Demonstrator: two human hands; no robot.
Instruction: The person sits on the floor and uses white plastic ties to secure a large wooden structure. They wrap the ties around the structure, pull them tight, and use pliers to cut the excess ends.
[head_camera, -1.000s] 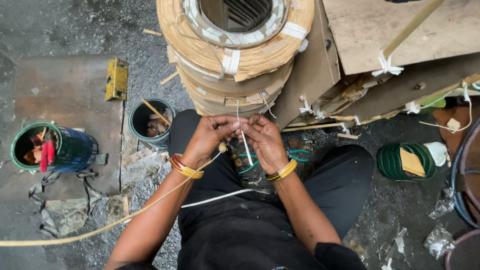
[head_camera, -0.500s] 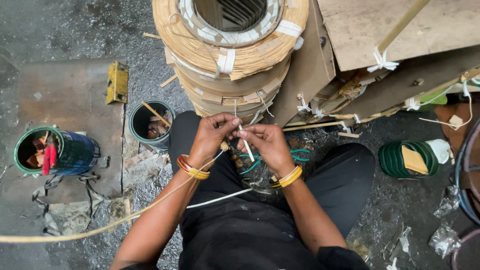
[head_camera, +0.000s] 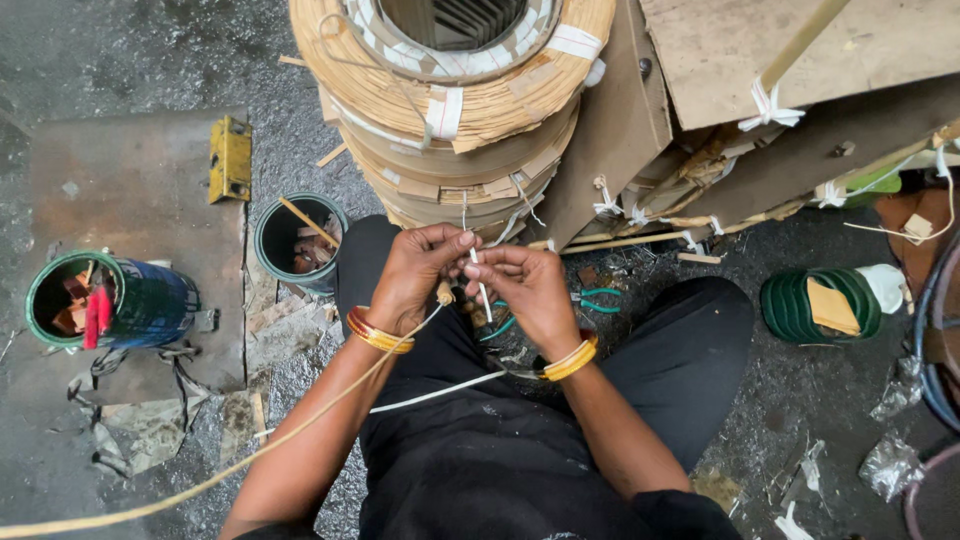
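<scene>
My left hand (head_camera: 418, 275) and my right hand (head_camera: 522, 285) meet in front of me, fingertips pinched together on a thin white cord (head_camera: 482, 283) that hangs from the large wound coil (head_camera: 450, 100) above. A tan sleeved wire (head_camera: 250, 455) runs from my left hand down past my left forearm to the bottom left. A white lead (head_camera: 440, 391) crosses my lap. Both wrists carry orange and yellow bangles. Green-handled pliers (head_camera: 590, 298) lie on the floor just beyond my right hand.
A dark cup of scraps (head_camera: 296, 243) stands left of my knee. A green tin with red pieces (head_camera: 100, 303) sits on a metal plate further left, near a yellow block (head_camera: 229, 158). Tied wooden boards (head_camera: 800, 110) lean at upper right; a green tape roll (head_camera: 820, 305) lies right.
My hands have stayed joined on the white cord, shifting slightly lower and right of where they were; fingers have reworked their pinch on it.
</scene>
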